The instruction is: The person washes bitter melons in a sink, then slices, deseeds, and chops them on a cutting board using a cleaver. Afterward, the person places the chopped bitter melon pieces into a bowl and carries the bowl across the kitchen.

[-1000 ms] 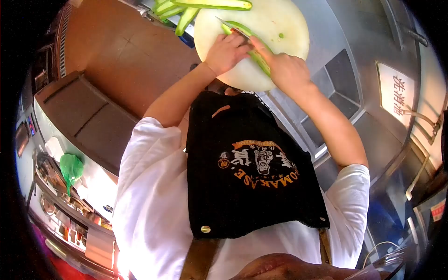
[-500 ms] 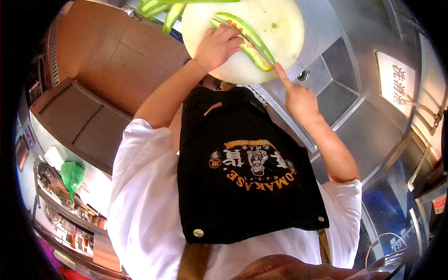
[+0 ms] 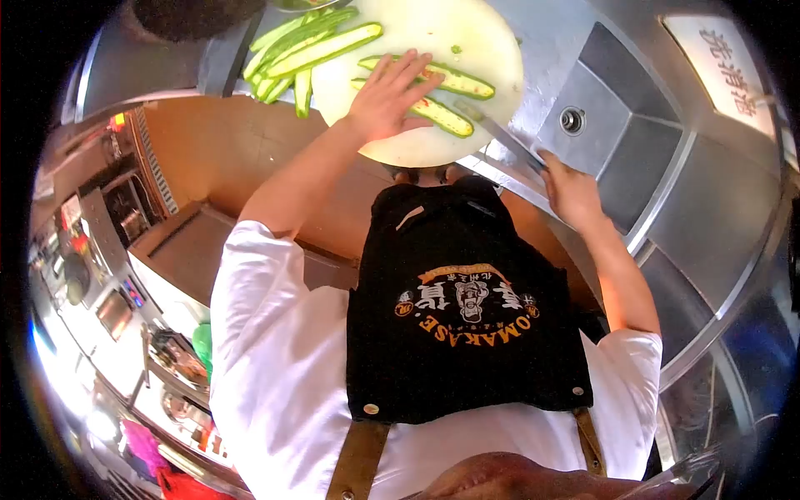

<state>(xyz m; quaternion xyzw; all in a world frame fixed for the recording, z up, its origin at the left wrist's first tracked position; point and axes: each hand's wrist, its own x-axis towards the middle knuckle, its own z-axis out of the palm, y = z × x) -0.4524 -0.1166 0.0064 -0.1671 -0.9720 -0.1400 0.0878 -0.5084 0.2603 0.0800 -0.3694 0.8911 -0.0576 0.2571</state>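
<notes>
On a round white cutting board (image 3: pixel 379 154) lie two halves of a long green pepper, cut faces up, with pale flesh and reddish specks. The far half (image 3: pixel 467 82) and the near half (image 3: pixel 450 119) lie side by side. My left hand (image 3: pixel 387 98) is open across both, fingers spread over their left parts. In my right hand (image 3: pixel 573 190), off the board's right edge, is a knife (image 3: pixel 508 143). My fingers are closed round its handle, and its blade points back to the board, its tip beside the near half's right end.
Several cut green pepper pieces (image 3: pixel 321 52) are heaped at the board's left edge. Part of a metal bowl (image 3: pixel 293 4) shows behind them. Right of the board is a steel sink (image 3: pixel 642 158) with a drain (image 3: pixel 572 121). A white sign (image 3: pixel 721 62) hangs beyond it.
The knife, earlier lying lengthwise in the pepper, has come out to the right with my right hand. The pepper now lies as two separate halves. My left hand has spread its fingers.
</notes>
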